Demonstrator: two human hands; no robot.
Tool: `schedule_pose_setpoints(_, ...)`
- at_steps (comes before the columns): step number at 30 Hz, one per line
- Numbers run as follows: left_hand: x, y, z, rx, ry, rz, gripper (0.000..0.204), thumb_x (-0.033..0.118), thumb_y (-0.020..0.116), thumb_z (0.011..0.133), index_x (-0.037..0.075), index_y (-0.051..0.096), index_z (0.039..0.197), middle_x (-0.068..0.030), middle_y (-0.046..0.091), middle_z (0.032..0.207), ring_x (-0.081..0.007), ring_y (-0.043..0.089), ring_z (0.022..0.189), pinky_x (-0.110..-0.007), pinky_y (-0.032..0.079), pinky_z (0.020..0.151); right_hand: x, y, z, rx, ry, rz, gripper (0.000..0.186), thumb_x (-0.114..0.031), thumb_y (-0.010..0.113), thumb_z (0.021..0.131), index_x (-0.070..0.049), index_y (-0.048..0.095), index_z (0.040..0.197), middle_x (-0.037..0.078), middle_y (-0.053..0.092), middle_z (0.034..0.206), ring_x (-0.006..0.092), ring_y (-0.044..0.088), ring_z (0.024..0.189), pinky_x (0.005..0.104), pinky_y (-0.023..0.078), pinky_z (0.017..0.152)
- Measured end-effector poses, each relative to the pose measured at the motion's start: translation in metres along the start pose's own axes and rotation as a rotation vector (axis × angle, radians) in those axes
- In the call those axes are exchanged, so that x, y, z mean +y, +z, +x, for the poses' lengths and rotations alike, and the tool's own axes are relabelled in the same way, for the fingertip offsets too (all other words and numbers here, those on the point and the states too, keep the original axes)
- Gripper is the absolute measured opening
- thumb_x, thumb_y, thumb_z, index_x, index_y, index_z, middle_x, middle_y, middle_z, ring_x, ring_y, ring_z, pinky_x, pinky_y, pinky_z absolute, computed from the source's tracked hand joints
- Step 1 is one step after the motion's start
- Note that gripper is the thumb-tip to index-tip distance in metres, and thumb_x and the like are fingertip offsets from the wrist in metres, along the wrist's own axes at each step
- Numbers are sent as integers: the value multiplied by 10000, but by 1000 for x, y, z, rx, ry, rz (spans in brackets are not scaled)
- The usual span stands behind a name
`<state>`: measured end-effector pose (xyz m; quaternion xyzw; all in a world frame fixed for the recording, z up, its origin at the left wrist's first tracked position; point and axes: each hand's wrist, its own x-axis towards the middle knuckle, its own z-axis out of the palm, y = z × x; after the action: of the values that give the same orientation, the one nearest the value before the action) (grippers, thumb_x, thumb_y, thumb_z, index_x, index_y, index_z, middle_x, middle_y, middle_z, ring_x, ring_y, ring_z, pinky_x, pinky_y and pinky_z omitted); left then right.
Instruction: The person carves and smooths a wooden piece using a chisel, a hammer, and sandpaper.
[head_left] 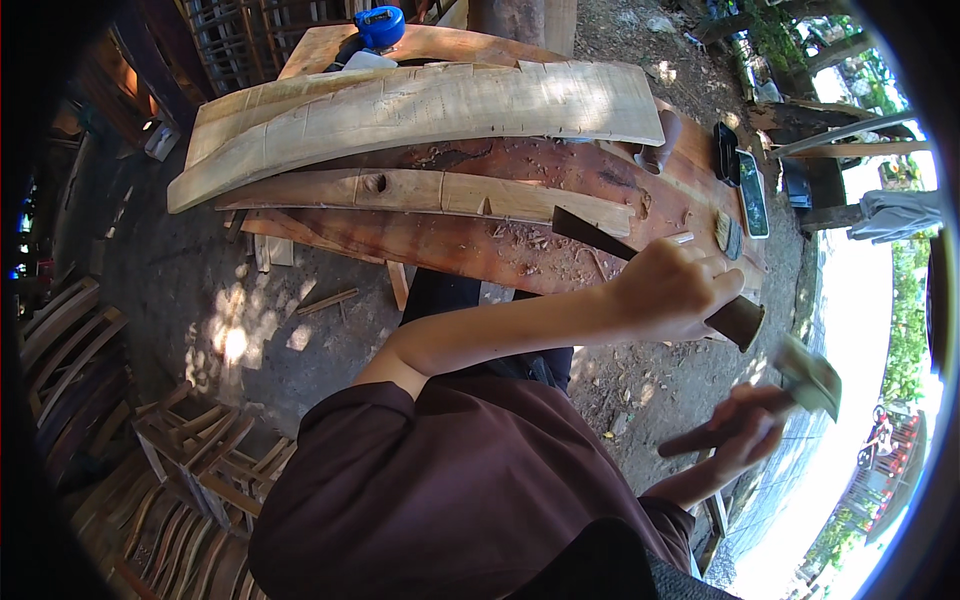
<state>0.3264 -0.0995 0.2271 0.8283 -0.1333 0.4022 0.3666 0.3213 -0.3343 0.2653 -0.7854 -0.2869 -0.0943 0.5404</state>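
My left hand (672,290) is wrapped round a chisel (592,232). Its wide dark blade points left, meeting the right part of a narrow curved wooden piece (430,190), while the butt of its handle sticks out below my fist. That piece has a dark knot and a small notch in its edge. Lower right, my right hand (748,425) grips the wooden handle of a hammer (808,378), its head raised apart from the chisel and blurred by motion. Beyond the narrow piece lies a broad pale curved plank (420,108) with cuts along its edges.
Wood shavings litter the reddish workbench (450,245). At its right end are a brush (728,236) and an oblong tray-like object (752,195). A blue device (380,27) stands at the far side. Wooden frames (205,450) and curved slats fill the floor at lower left.
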Motion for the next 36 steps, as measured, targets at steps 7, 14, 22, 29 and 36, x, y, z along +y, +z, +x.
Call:
schedule_pose_setpoints(7,-5,-16,3,64,8,-14,367,223,792,588,101,532,816,-45,574,690,-226,636,619,-353,465,522,10,-39,13,-69,-145,396,496,-472,437,964,14,461,1057,100,489,620,125,433,399,224,357,352)
schedule_pose_setpoints(14,-13,-16,0,85,-12,-9,358,273,787,625,97,518,784,-47,573,671,-230,640,618,-356,460,524,-11,7,7,-152,73,85,405,-369,512,956,28,480,1031,116,541,684,116,478,438,229,381,367)
schedule_pose_setpoints(22,-11,-21,3,93,-24,-31,327,249,781,628,103,523,767,-48,575,657,-242,642,623,-354,463,533,-16,15,9,24,8,214,450,-451,443,967,-6,458,1029,78,502,597,112,438,399,226,345,354)
schedule_pose_setpoints(29,-20,-29,0,136,-80,-108,272,204,759,637,89,562,786,-49,593,633,-245,642,590,-353,477,523,-24,16,6,-59,119,206,428,-399,503,955,28,471,976,104,515,629,112,450,415,215,351,345)
schedule_pose_setpoints(36,-5,-54,-2,199,59,-148,242,190,746,649,114,554,775,-35,566,632,-211,608,545,-352,457,495,-12,13,5,3,78,316,462,-431,461,966,31,454,955,108,461,577,121,396,385,211,334,333)
